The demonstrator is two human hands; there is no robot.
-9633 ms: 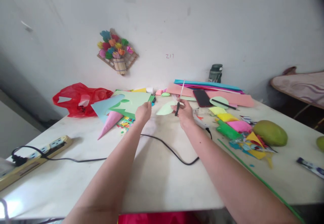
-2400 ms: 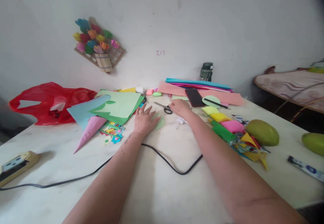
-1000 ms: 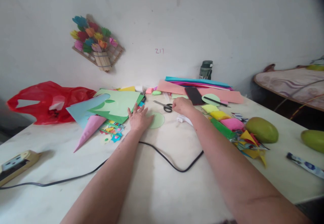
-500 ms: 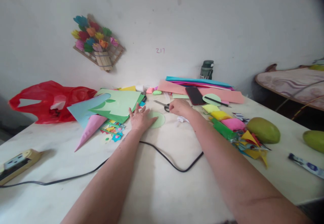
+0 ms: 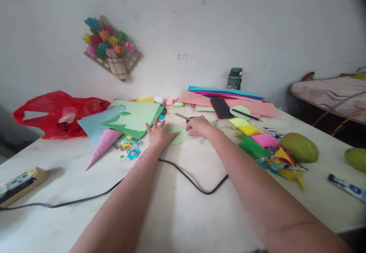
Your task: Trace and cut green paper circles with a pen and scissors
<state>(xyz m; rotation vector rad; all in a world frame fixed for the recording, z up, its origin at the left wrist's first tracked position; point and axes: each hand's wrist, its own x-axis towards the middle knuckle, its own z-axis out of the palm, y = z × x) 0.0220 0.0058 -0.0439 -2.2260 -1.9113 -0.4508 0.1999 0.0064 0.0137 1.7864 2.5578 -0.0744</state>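
Note:
A pale green paper circle lies on the white table between my hands. My left hand rests flat with fingers spread, its thumb on the circle's left side. At the circle's right edge is my right hand, fingers bent down and drawn together; whatever they may grip is hidden. Scissors lie just beyond it, blades pointing left, handles partly covered by the hand. Partly under the right hand is a small whitish item I cannot make out.
Green sheets, a pink paper cone and a red plastic bag lie left. A phone, colored paper stack, clay packets and green fruit are right. A black cable crosses in front.
My right hand has moved slightly left and nearer, from the scissors' handles to the circle's right edge. The left hand stays in place on the circle.

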